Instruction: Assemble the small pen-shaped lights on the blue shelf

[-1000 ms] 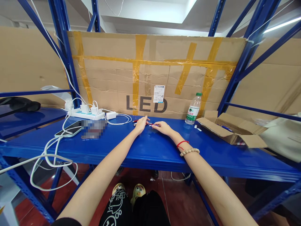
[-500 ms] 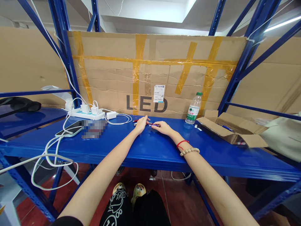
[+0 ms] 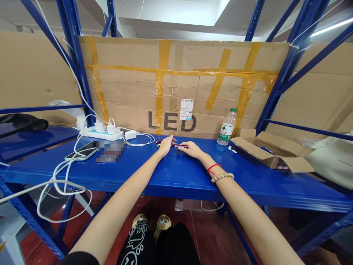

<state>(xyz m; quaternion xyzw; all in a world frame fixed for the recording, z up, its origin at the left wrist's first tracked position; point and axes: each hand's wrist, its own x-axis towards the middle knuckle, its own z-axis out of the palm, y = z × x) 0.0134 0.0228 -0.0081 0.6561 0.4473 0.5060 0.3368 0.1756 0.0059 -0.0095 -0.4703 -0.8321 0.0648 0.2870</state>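
Note:
Several slim pens lie close together on the blue tabletop (image 3: 168,173), near its back. My left hand (image 3: 166,145) rests over them with curled fingers, closed around their middle. A red pen end (image 3: 159,141) and a silvery tip stick out on its left side. Just to the right, my right hand (image 3: 191,149) pinches a purple-blue pen (image 3: 181,146) between thumb and fingers. That pen points left, toward the other hand. The palms and fingers hide much of the pens, so I cannot tell whether their ends touch.
A water bottle (image 3: 226,127) stands behind and right of my hands, with small white scraps (image 3: 232,149) beside it. Further right is an open cardboard box (image 3: 256,151) with a blue pen inside. A power strip (image 3: 103,134), white cables and a phone (image 3: 82,151) lie left.
The pen in my right hand has shifted slightly up and tilted a little. My left hand stays nearly still. Dark shapes on the floor beneath the table's front edge no longer show.

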